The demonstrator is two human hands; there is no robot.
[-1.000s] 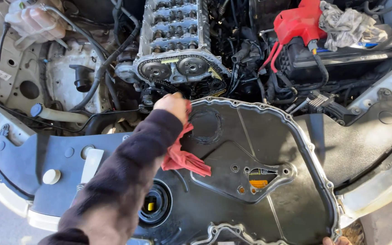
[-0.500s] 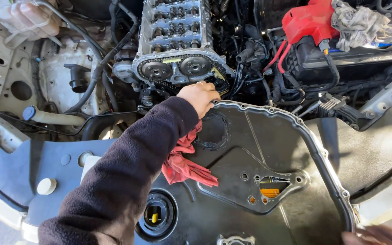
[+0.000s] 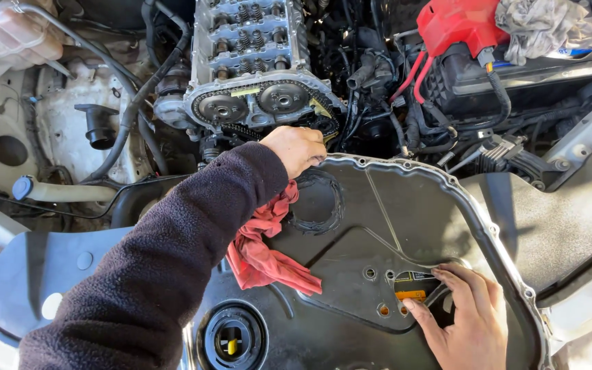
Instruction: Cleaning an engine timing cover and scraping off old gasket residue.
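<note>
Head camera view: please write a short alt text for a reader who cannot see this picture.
A person's left hand, in a dark sleeve, presses a red rag on the top edge of a large black metal cover lying over an open engine bay. The right hand rests flat on the cover's lower part. Two camshaft sprockets with a chain show behind.

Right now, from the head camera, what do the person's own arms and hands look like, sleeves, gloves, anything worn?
The left arm wears a dark, fuzzy fleece-like sleeve reaching to the wrist. The left hand is bare, with no glove and no ring or watch showing. The right hand is bare too, also gloveless; its wrist runs out of the picture, so no sleeve shows on that side.
</note>
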